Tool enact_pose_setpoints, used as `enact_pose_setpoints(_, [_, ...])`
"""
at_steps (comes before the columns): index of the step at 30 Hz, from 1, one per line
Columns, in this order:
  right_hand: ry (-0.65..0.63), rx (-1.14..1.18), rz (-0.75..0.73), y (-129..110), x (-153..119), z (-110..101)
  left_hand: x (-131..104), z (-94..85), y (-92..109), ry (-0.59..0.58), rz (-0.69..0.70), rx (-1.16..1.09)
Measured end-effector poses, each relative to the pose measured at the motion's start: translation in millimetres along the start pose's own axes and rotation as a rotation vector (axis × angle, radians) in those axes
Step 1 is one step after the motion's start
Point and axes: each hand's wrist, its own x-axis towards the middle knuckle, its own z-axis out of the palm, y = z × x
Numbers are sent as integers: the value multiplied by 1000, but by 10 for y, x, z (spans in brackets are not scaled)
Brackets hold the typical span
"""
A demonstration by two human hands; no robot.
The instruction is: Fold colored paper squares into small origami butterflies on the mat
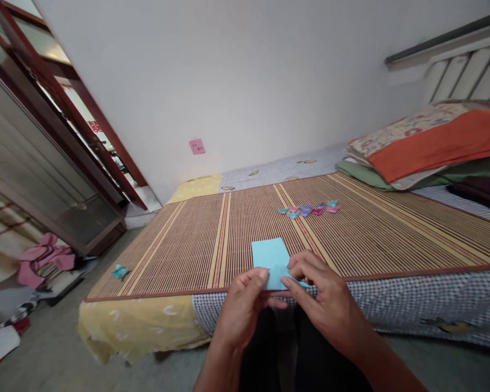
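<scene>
A light blue sheet of paper (270, 253) is at the near edge of the bamboo mat, between my two hands. My left hand (245, 296) pinches its lower left edge between thumb and fingers. At the lower right, my right hand (320, 286) grips the same paper with thumb and forefinger, where a small flap seems folded or bent; the fingers partly cover it. Farther back on the mat lies a cluster of several small folded paper pieces (306, 210) in blue, pink and purple. One more blue folded paper piece (120, 271) sits near the mat's left edge.
The striped bamboo mat (179, 239) covers a bed with patterned sheets. Folded bedding (436, 141) is stacked at the right. A pink note (196, 146) is stuck to the wall. Pink cloth (47, 258) lies by the cabinet at left. My legs are below the bed's edge.
</scene>
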Motion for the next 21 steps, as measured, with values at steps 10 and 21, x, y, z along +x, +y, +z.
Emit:
enact_pose_setpoints(10, [3, 66, 52, 6, -10, -3, -31, 43, -27, 64, 80, 100])
enact_pose_setpoints(21, [-5, 109, 126, -40, 18, -40, -63, 137, -61, 128, 213, 199])
